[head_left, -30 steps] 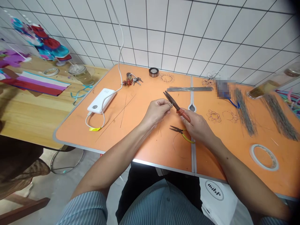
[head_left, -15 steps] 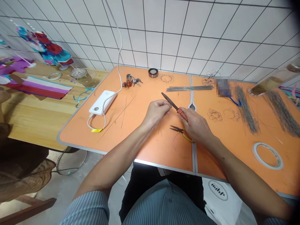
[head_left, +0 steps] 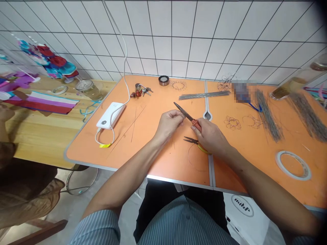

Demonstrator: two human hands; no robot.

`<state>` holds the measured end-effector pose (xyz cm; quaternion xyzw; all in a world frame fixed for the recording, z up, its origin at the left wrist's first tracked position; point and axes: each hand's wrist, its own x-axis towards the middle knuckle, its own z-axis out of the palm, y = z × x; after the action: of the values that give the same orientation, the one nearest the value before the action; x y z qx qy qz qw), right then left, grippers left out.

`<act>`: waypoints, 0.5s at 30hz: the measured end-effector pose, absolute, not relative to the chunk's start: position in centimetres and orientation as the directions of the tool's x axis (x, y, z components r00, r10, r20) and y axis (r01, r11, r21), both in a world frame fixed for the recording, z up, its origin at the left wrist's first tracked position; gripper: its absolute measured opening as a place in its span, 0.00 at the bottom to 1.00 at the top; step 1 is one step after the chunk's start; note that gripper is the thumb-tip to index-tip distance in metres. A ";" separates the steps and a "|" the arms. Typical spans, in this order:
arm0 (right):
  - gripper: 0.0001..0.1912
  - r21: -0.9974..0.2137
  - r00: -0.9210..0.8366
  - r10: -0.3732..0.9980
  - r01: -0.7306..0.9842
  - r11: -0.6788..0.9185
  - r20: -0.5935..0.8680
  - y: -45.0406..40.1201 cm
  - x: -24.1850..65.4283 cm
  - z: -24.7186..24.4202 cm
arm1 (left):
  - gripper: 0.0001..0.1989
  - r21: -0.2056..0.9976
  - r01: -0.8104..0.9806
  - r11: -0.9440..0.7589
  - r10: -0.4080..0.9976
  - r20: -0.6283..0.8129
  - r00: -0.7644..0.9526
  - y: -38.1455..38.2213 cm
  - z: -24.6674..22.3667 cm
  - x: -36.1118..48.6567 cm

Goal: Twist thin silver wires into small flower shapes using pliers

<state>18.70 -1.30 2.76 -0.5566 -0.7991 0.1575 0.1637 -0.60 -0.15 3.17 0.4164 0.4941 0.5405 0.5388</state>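
Note:
My left hand is closed in a pinch above the orange table. Whatever sits between its fingertips is too small to make out. My right hand grips what look like red-handled scissors, with the dark blades together and pointing up to the left. The blades pass close by the left fingertips; whether they touch, I cannot tell. Under the right hand lie yellow-handled pliers, their jaws slightly apart and their handles partly covered. A thin curved wire rests just in front of them.
Long wires, a white power bank with a cable, keys and black tape lie left and back. A wire bundle, flower-shaped wires and a tape roll are right. Another person's sleeve shows far left.
The view has tilted and shifted slightly. Both hands keep nearly the same pose, and the scissors stay in the right hand near the left fingertips.

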 end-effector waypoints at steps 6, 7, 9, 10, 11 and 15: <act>0.14 -0.328 -0.305 0.950 0.892 0.311 0.071 -1.7 18.6 3.0 | 0.06 0.971 -0.213 0.113 0.990 -0.129 -0.064 -0.4 3.3 -0.4; 0.14 -0.319 -0.301 0.952 0.897 0.305 0.061 -1.7 18.5 3.1 | 0.07 0.968 -0.220 0.119 0.989 -0.136 -0.062 -0.4 3.4 -0.4; 0.14 -0.304 -0.298 0.953 0.905 0.299 0.049 -1.8 18.4 3.2 | 0.10 0.963 -0.234 0.130 0.987 -0.147 -0.058 -0.5 3.5 -0.4; 0.14 -0.297 -0.299 0.953 0.907 0.299 0.047 -1.8 18.3 3.3 | 0.11 0.962 -0.240 0.132 0.987 -0.151 -0.059 -0.5 3.6 -0.4; 0.14 -0.290 -0.300 0.953 0.908 0.301 0.048 -1.9 18.2 3.3 | 0.11 0.960 -0.246 0.134 0.986 -0.154 -0.062 -0.6 3.6 -0.4; 0.13 -0.258 -0.327 0.942 0.906 0.335 0.075 -1.9 18.2 3.3 | 0.13 0.954 -0.265 0.140 0.984 -0.165 -0.073 -0.6 3.5 -0.4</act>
<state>18.21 -1.93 3.33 -0.5702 -0.8103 0.0847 0.1056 -0.36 -0.55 3.54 0.3661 0.4907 0.5438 0.5740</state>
